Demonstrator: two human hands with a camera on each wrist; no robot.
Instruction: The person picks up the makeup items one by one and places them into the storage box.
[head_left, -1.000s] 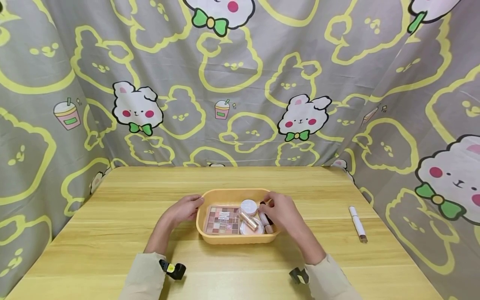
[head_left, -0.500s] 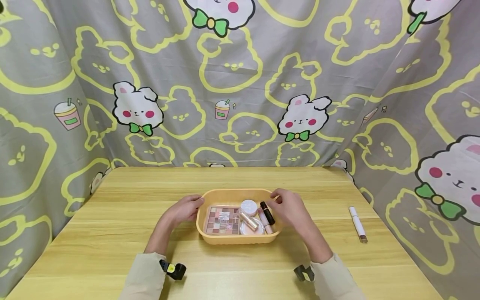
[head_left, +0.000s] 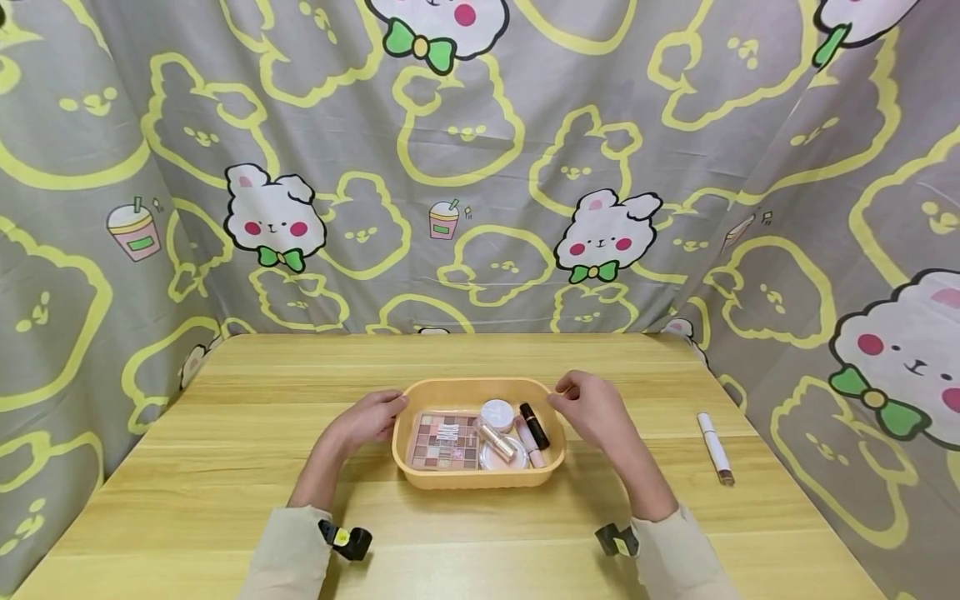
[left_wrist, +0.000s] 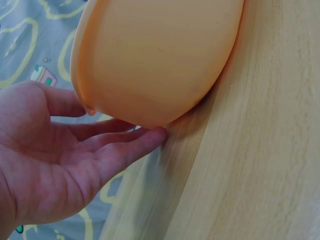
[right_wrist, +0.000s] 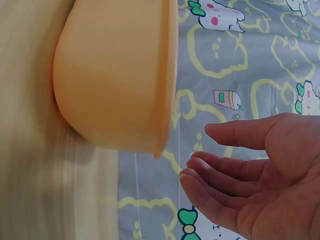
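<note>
A yellow-orange plastic basket (head_left: 480, 479) sits on the table, in the middle of the head view. My left hand (head_left: 372, 417) grips its left end, thumb at the rim and fingers along the wall below, as the left wrist view shows. Just off the right end hovers my right hand (right_wrist: 260, 175), apart from the rim, fingers loosely bent with nothing between them. Inside lie an eyeshadow palette (head_left: 431, 450), a white round jar (head_left: 497, 414), a clear-capped lipstick (head_left: 495, 439), a round compact (head_left: 504, 461), a pale pink tube (head_left: 535, 454) and a black tube (head_left: 534, 426).
A white tube with a brown end (head_left: 716, 450) lies on the wooden table (head_left: 300, 467), right of the basket. A grey curtain (head_left: 480, 275) with cartoon prints stands behind the table and along both sides.
My right hand has let go of the black tube, now lying in the basket's right end, and has moved right, out past the rim. The left hand has kept its place.
</note>
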